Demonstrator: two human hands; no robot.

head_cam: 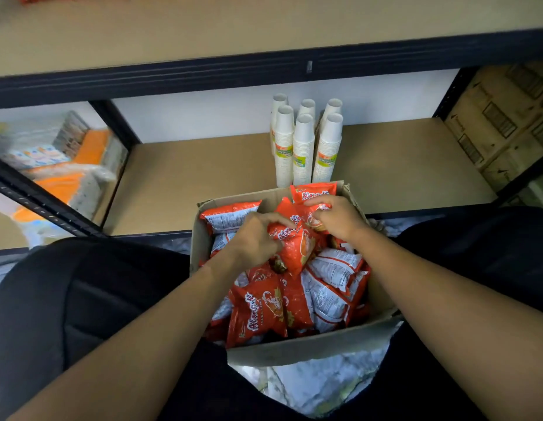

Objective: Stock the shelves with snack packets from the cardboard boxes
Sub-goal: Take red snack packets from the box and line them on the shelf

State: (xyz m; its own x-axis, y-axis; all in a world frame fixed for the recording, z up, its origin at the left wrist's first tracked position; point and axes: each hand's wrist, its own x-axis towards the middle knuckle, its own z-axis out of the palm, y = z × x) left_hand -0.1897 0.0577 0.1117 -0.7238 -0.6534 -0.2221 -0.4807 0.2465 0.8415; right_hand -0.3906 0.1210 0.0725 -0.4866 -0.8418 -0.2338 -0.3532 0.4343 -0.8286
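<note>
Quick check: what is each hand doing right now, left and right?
Left hand: grips a red snack packet in the box.
Right hand: grips a second red packet.

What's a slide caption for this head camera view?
Left hand and right hand grip red snack packets in a cardboard box before a shelf with paper cups.

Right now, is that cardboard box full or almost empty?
Fairly full: red snack packets are heaped close to the rim of the open cardboard box, hiding its bottom.
</note>
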